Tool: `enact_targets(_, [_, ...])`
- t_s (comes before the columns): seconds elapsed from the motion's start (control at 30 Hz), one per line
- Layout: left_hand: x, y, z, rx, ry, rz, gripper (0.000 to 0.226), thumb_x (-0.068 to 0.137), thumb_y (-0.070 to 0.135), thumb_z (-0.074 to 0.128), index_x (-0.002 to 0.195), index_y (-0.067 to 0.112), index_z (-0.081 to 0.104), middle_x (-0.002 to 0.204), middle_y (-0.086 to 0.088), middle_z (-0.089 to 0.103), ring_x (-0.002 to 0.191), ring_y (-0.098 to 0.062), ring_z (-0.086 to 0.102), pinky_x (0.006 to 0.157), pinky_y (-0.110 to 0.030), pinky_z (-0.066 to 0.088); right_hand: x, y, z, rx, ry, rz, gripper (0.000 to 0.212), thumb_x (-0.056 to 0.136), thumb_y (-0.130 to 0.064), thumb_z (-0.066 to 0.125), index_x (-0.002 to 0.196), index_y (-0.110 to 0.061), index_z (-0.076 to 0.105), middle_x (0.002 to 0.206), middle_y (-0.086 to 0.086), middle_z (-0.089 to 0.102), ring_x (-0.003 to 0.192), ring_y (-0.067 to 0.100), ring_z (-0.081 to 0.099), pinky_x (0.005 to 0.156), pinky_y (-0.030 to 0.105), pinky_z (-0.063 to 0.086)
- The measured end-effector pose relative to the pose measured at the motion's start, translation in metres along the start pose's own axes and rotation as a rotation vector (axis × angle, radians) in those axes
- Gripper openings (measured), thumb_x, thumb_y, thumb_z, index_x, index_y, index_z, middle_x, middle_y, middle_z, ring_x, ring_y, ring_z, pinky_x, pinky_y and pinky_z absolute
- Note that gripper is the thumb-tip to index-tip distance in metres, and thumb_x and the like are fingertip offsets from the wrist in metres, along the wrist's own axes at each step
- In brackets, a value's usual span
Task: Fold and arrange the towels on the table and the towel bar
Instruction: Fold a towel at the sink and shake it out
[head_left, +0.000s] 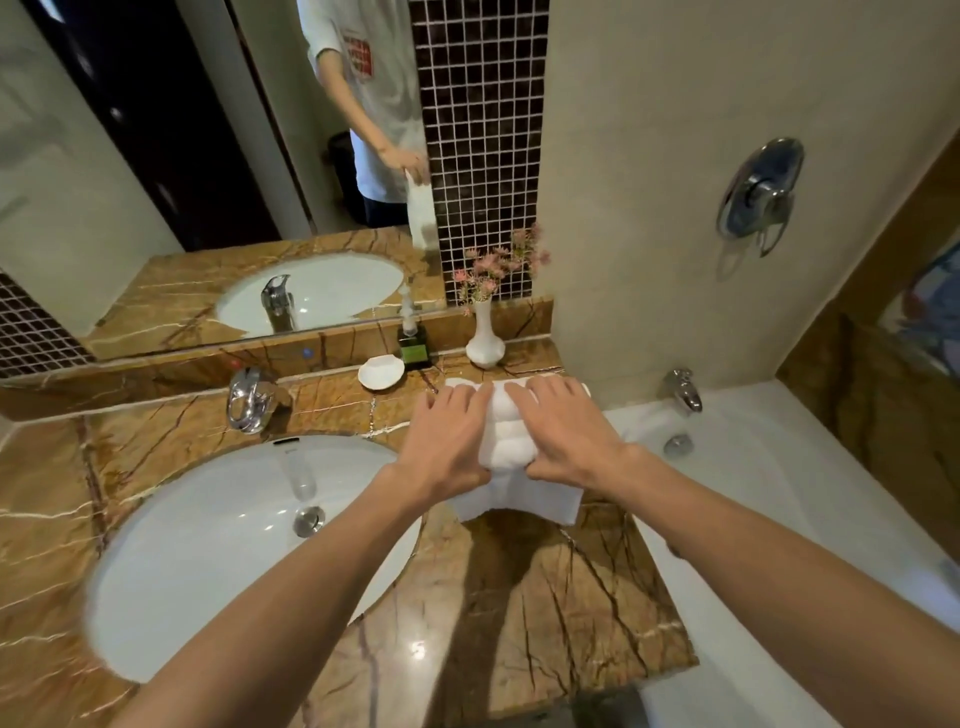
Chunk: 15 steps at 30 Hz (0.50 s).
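Marble counter (545, 597): left hand (447, 441) and right hand (566, 431) palm-down, fingers (462, 402) and thumbs seemingly gripping folded towel (511, 441)

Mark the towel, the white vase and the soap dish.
towel (511, 441), head view, on its bunched middle part.
white vase (484, 347), head view, on its round belly.
soap dish (381, 372), head view, on its shallow white bowl.
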<state>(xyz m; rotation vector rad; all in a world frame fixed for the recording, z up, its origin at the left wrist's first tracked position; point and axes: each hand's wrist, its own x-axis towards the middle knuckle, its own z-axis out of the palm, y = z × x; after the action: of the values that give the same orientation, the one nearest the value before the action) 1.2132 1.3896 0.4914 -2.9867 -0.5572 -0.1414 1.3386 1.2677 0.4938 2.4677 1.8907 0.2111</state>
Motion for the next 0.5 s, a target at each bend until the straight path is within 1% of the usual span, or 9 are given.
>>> enact_targets(0.17, [0.042,-0.011,0.014,0.017,0.031,0.011,0.102,0.067,0.055,0.069,0.147,0.015,0.019,0.135,-0.006,0.043,0.119,-0.026,0.042,0.092,-0.039,0.033,0.031,0.023,0.014,-0.043,0.036,0.032,0.092,0.057,-0.042,0.076,0.135,-0.006,0.044,0.115,0.018,0.056,0.102,0.035,0.053,0.089,0.045,0.042])
enact_targets(0.3, [0.072,-0.02,0.026,0.035,0.082,0.018,0.098,0.067,0.052,0.071,0.144,0.013,0.024,0.13,-0.008,0.047,0.113,-0.026,0.045,0.089,-0.04,0.034,0.057,0.04,0.024,-0.087,0.1,0.059,0.095,0.048,-0.038,0.082,0.13,-0.003,0.049,0.106,0.019,0.058,0.093,0.035,0.056,0.084,0.044,0.045])
enact_targets(0.37, [0.08,-0.025,0.036,0.049,0.099,0.018,0.099,0.064,0.051,0.074,0.142,0.012,0.028,0.127,-0.009,0.049,0.11,-0.028,0.047,0.087,-0.041,0.036,0.065,0.042,0.032,-0.102,0.123,0.073,0.096,0.047,-0.04,0.083,0.129,-0.004,0.048,0.107,0.018,0.058,0.094,0.035,0.056,0.086,0.045,0.045])
enact_targets(0.5, [0.079,-0.031,0.066,0.057,0.14,0.044,0.101,0.054,0.05,0.079,0.134,0.011,0.033,0.116,-0.01,0.056,0.097,-0.029,0.053,0.078,-0.04,0.04,0.064,0.035,0.059,-0.108,0.132,0.084,0.098,0.047,-0.047,0.085,0.128,-0.006,0.048,0.111,0.019,0.059,0.097,0.035,0.057,0.089,0.045,0.046])
